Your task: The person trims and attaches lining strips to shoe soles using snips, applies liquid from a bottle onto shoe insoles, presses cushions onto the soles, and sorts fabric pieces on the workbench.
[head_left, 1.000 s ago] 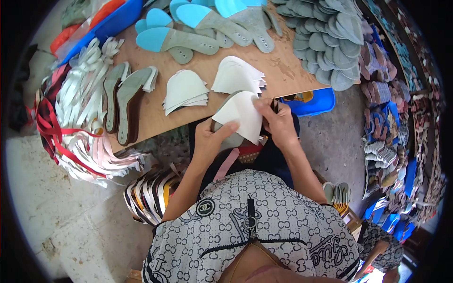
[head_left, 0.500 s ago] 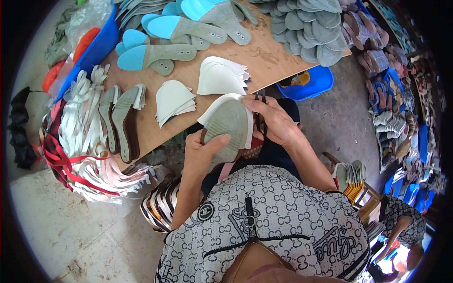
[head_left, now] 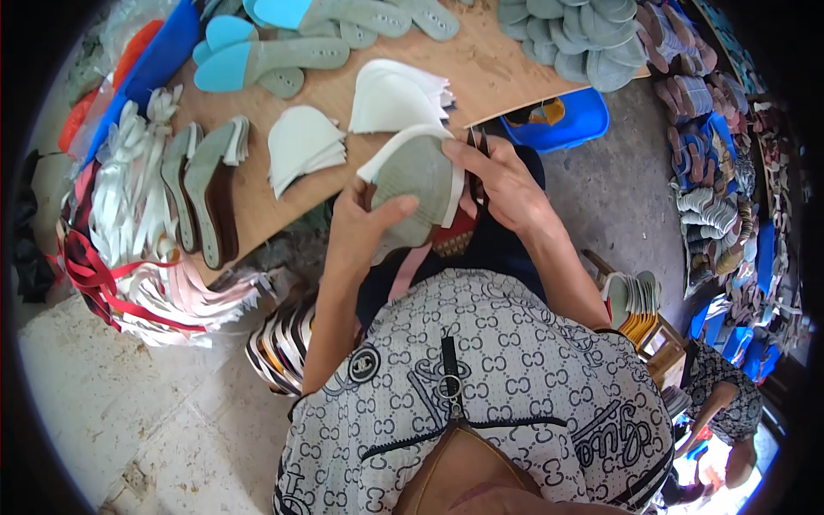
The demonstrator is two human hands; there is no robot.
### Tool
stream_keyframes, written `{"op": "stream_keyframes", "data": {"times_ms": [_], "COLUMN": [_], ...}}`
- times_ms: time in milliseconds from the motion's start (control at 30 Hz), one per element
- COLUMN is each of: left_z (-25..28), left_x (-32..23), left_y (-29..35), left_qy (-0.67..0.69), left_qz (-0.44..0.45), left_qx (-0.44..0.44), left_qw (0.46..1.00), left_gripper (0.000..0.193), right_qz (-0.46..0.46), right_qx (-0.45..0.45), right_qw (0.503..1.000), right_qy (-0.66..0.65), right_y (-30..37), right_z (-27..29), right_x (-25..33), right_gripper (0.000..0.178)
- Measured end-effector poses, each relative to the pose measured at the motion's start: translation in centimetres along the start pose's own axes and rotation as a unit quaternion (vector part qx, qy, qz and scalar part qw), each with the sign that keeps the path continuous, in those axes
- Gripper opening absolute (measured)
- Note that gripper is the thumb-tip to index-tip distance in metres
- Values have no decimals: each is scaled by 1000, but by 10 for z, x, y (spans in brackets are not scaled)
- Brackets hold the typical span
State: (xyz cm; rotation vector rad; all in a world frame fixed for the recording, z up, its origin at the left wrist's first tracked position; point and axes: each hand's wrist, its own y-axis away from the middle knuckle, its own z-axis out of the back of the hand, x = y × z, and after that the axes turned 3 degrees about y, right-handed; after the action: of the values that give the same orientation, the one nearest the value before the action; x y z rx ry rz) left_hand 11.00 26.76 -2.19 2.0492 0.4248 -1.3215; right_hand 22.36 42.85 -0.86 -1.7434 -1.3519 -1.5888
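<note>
The left hand (head_left: 356,225) grips a grey insole (head_left: 421,180) from its eight o'clock side, thumb laid along the grey face, and the right hand (head_left: 506,184) pinches the rim of a white piece (head_left: 421,130) backing it at two o'clock, a slim dark tool (head_left: 484,142) tucked among the fingers. Reckoned from that insole, one white stack (head_left: 302,146) lies on the worktop (head_left: 256,180) at ten o'clock and a second stack (head_left: 395,96) at twelve; blue-tipped insoles (head_left: 275,67) spread at eleven, brown-edged insoles (head_left: 204,193) lie at nine, and a heap of grey pieces (head_left: 584,39) sits between one and two. White ribbons (head_left: 129,163) hang farther out at nine; a blue tub (head_left: 571,124) stands at two; another person (head_left: 725,403) is at four.
</note>
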Motion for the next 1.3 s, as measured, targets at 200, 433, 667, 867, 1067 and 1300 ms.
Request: {"op": "stream_keyframes", "data": {"times_ms": [200,433,667,867,1067,1300], "left_z": [-5,49,130,237,313,296], "left_x": [7,32,-28,-117,-97,-92], "left_y": [-7,27,44,16,-32,-55], "left_qy": [-4,-388,-504,-440,-487,-562], "left_qz": [18,-181,-318,-228,-71,-34], "left_qx": [1,-21,-246,-365,-303,-384], "left_qw": [1000,903,764,788,816,731], "left_gripper": [45,74,75,60,66,73], "right_qz": [-22,-13,164,419,251,273], "right_qx": [-13,-52,-168,-282,-318,-322], "right_qw": [992,998,926,586,524,479], "right_qy": [122,32,295,634,749,770], "right_y": [-16,-16,-84,-168,-165,-162], "right_z": [11,-15,49,140,116,112], "right_x": [-30,-34,5,1,-17,-15], "right_gripper": [24,28,37,31,44,44]}}
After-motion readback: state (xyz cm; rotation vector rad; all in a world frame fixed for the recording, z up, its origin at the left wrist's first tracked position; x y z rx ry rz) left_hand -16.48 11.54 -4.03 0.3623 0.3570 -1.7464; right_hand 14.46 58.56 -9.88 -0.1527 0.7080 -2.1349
